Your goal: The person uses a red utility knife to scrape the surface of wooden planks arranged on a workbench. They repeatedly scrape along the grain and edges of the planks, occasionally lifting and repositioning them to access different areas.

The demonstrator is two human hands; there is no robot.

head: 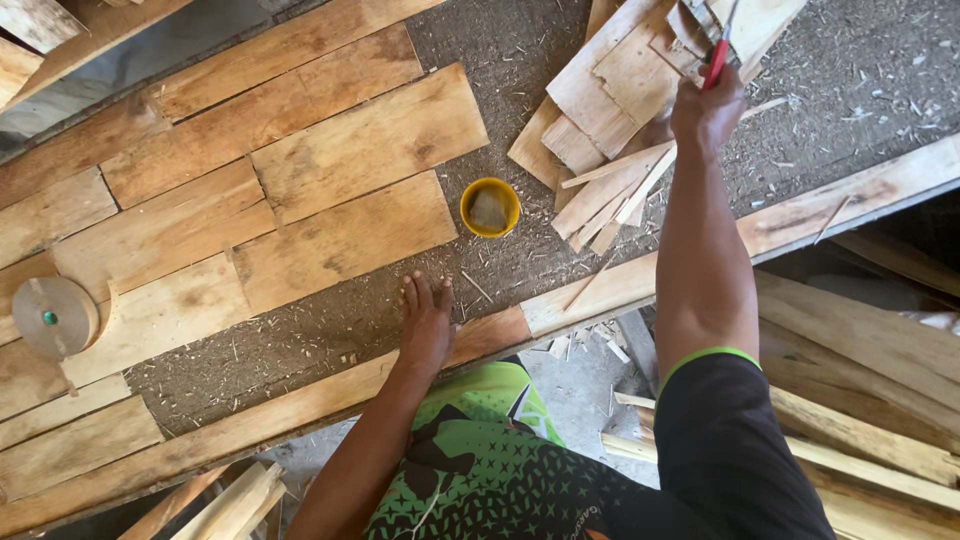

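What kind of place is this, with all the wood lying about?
Probably a small woodworking shop. Thin wooden boards lie fitted together on a workbench strewn with wood shavings. The right hand grips a red-handled tool over a pile of offcuts, and the left hand rests flat on the bench.

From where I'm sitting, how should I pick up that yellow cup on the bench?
Take the yellow cup by its rim, from above. It stands upright and open-topped, apart from the boards on one side and the wood strips on the other, so fingers fit around it. The left hand rests flat nearest it; the right hand holds a red-handled tool.
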